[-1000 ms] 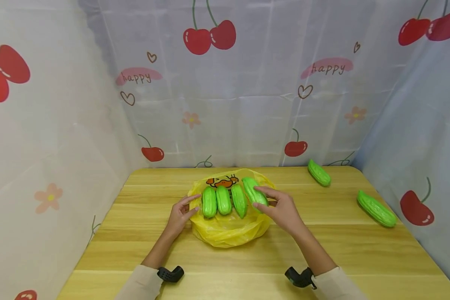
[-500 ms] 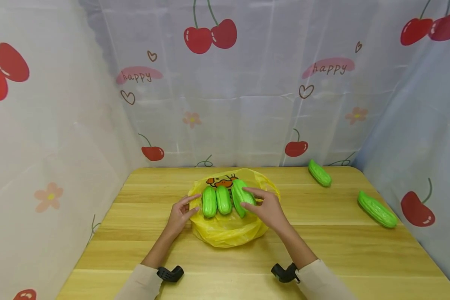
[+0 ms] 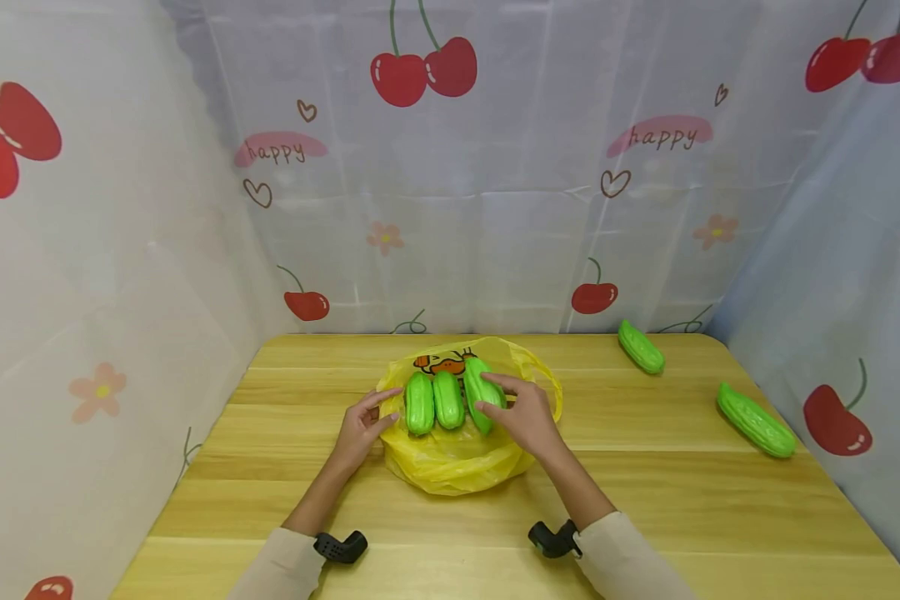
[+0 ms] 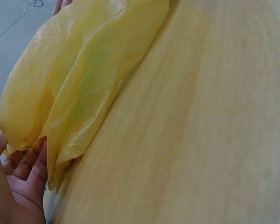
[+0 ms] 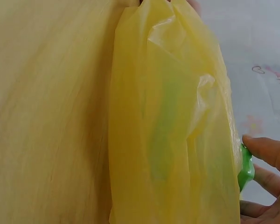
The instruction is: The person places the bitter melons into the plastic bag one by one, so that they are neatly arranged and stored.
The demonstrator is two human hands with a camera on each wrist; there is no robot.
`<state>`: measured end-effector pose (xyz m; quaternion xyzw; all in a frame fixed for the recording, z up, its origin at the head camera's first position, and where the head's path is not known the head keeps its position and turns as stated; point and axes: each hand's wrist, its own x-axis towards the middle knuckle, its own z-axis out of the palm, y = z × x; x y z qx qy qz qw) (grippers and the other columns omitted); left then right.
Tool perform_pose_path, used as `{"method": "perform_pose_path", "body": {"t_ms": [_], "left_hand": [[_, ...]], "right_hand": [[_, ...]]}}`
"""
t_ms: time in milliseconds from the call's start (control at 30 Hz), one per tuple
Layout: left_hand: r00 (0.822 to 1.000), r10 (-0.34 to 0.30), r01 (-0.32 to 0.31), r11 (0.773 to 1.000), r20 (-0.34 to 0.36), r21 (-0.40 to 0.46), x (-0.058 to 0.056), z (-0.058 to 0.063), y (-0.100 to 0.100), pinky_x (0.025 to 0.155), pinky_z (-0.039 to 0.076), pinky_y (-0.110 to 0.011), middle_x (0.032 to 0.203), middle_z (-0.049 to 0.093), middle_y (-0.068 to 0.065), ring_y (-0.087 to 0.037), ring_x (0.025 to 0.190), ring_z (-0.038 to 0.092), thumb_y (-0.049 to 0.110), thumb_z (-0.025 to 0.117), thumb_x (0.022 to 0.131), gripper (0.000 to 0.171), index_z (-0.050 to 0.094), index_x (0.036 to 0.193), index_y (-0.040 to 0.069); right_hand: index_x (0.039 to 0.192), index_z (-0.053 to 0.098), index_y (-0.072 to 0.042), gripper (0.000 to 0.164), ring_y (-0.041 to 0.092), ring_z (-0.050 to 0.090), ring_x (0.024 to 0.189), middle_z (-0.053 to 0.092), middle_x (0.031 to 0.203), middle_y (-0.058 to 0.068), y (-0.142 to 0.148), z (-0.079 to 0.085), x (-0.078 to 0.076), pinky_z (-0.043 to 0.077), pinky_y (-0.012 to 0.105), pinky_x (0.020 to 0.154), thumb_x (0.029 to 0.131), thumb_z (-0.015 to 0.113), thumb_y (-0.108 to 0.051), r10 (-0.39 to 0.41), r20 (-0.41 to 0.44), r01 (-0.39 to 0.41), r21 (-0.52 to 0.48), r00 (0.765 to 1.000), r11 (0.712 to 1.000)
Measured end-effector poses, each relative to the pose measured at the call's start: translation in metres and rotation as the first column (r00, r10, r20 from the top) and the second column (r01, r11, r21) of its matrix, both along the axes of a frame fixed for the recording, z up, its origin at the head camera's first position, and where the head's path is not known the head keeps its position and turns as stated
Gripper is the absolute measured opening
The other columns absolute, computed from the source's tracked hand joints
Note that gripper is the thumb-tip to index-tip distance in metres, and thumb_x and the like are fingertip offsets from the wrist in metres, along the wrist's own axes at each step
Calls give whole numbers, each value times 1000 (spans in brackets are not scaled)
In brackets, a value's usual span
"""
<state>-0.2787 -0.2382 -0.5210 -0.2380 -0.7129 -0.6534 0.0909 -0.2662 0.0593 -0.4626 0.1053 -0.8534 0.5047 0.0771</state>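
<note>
A yellow plastic bag (image 3: 450, 471) with a duck print lies spread in the middle of the table, its mouth turned up. My left hand (image 3: 361, 426) holds the bag's left edge; in the left wrist view several fingers (image 4: 36, 172) are at its rim. My right hand (image 3: 527, 412) grips a glossy green cucumber-shaped vegetable (image 3: 489, 392) between thumb and fingers, over the bag's right part. It partly covers another one beneath or beside it. Two more green cucumbers, a left one (image 3: 420, 404) and a middle one (image 3: 448, 402), lie side by side in the bag.
On the right of the wooden table (image 3: 630, 500), one loose green cucumber (image 3: 641, 347) lies near the back edge and another cucumber (image 3: 756, 421) near the right edge. A cherry-print curtain (image 3: 510, 217) closes off the back and sides.
My right hand has moved left with its green cucumber, bringing it against the third one in the bag. The left hand has stayed at the bag's edge.
</note>
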Motion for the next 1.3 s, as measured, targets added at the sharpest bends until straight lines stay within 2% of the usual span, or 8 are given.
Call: {"method": "perform_pose_path", "body": {"t_ms": [267, 633, 833, 1000, 1100, 1167, 1267, 1300], "left_hand": [[1000, 9, -9, 1000, 28, -10, 1, 0, 0, 64, 31, -21, 122, 55, -37, -14, 71, 31, -9, 64, 94, 40, 56, 133, -17], [1000, -2, 2, 1000, 16, -8, 1, -2, -2, 64, 30, -21, 119, 53, -41, -17, 69, 30, -10, 63, 94, 40, 55, 132, -19], [1000, -12, 12, 1000, 7, -25, -1, 0, -2, 64, 31, -21, 125, 54, -38, -14, 68, 30, -8, 63, 95, 40, 55, 134, -18], [999, -28, 28, 1000, 19, -5, -2, 0, -3, 74, 42, -15, 134, 51, -39, -13, 88, 48, -9, 62, 95, 41, 53, 134, -19], [999, -29, 29, 1000, 24, 8, -2, -1, -2, 79, 45, -14, 137, 49, -39, -16, 97, 49, -9, 63, 95, 42, 52, 134, -20], [999, -25, 25, 1000, 24, 6, -2, -1, -2, 76, 43, -14, 137, 49, -39, -16, 87, 45, -9, 63, 95, 42, 53, 134, -20], [999, -24, 24, 1000, 30, 1, -2, -1, -2, 73, 42, -14, 136, 50, -38, -15, 89, 45, -8, 63, 95, 42, 53, 135, -18], [999, -24, 24, 1000, 31, 0, -2, -2, -2, 73, 42, -15, 136, 50, -38, -16, 91, 46, -8, 63, 95, 42, 53, 135, -18]], "right_hand": [[133, 69, -12, 51, 32, 62, 120, 66, 133, 14, 1, -2, -3, 56, 45, 89, 84, 85, -14, -22, -22, 23, 47, 1000, 999], [133, 69, -9, 50, 34, 63, 118, 66, 133, 17, 6, -6, -7, 54, 42, 82, 85, 84, -13, -51, -30, 54, 96, 998, 994], [132, 69, -7, 51, 33, 63, 118, 65, 133, 18, 8, -7, -8, 53, 44, 85, 84, 84, -13, -77, -34, 80, 110, 996, 991], [132, 69, -7, 51, 28, 64, 96, 65, 133, 18, 9, -7, -9, 49, 39, 78, 84, 84, -14, -91, -45, 96, 114, 995, 989], [132, 69, -7, 50, 21, 56, 76, 65, 133, 18, 10, -7, -10, 49, 40, 80, 84, 84, -13, -97, -53, 103, 118, 994, 988], [132, 69, -6, 50, 19, 46, 63, 65, 133, 18, 10, -7, -10, 49, 41, 81, 85, 84, -12, -98, -44, 103, 123, 994, 987], [132, 68, -5, 49, 23, 55, 70, 64, 134, 19, 10, -8, -10, 49, 43, 84, 85, 82, -10, -94, -21, 96, 137, 995, 986], [133, 67, -4, 49, 27, 62, 81, 64, 134, 20, 10, -9, -10, 50, 45, 87, 86, 81, -9, -89, -16, 91, 142, 996, 986]]}}
